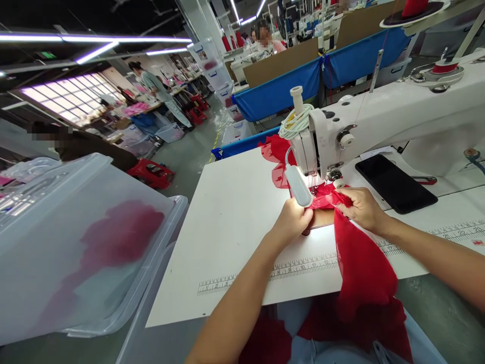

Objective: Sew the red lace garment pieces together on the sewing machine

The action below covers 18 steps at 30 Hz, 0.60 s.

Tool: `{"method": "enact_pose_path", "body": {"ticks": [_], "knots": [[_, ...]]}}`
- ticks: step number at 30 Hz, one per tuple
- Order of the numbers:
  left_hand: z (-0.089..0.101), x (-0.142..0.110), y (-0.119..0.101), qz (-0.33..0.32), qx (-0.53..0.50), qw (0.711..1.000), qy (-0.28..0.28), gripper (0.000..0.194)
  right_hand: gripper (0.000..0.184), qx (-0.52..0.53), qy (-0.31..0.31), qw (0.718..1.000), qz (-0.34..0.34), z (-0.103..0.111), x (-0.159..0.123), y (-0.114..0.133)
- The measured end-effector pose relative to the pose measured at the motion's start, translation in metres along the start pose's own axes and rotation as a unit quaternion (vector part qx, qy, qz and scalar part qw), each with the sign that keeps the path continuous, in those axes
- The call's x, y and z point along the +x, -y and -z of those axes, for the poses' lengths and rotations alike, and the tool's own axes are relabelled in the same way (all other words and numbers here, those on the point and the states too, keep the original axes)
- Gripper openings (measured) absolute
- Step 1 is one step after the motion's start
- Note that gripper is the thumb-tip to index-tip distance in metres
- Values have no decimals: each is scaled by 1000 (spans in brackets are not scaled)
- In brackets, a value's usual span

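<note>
Red sheer fabric (361, 263) runs from beneath the sewing machine (316, 136) needle area, over the table's front edge and down onto my lap. My right hand (359, 205) pinches a gathered part of it just right of the presser foot. Left of the needle, my left hand (293, 220) is closed at the fabric's edge, its fingertips partly hidden behind a small white lamp (298, 186). More red fabric (278, 156) lies behind the needle on the far side. The needle tip itself is hard to make out.
A black phone (396, 183) lies on the machine bed at right. The white table (227, 212) has a printed ruler along its front. Translucent plastic bins (76, 253) stand at left, red cloth inside one. Other people, red stools (151, 173) and blue-draped workstations are beyond.
</note>
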<state>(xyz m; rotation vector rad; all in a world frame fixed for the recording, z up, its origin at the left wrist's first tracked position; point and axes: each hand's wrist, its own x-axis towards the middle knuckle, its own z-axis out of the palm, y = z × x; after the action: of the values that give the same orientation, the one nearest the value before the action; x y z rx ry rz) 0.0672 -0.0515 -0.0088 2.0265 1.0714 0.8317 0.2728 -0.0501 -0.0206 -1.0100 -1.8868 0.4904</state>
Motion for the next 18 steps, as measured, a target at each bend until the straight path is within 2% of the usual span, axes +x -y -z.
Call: {"method": "enact_pose_path", "body": {"ticks": [2,5,9,12,15,18], "knots": [[0,0,3,-4,26,1000,-13,25,32,-6,-18,1000,-1,-1,1,1],[-6,3,5,-18,52,998,-11,26,35,-15,-30,999,11,-1,1,0],[-18,6,8,-42,91,994,-49,30,45,0,3,999,48,0,1,-1],[-20,6,12,-55,108,990,-72,19,50,7,21,998,60,2,1,3],[-11,4,14,-3,21,1000,-17,15,47,9,12,998,68,3,0,5],[1,2,13,71,-93,991,59,20,46,-11,7,997,72,3,-1,5]]}}
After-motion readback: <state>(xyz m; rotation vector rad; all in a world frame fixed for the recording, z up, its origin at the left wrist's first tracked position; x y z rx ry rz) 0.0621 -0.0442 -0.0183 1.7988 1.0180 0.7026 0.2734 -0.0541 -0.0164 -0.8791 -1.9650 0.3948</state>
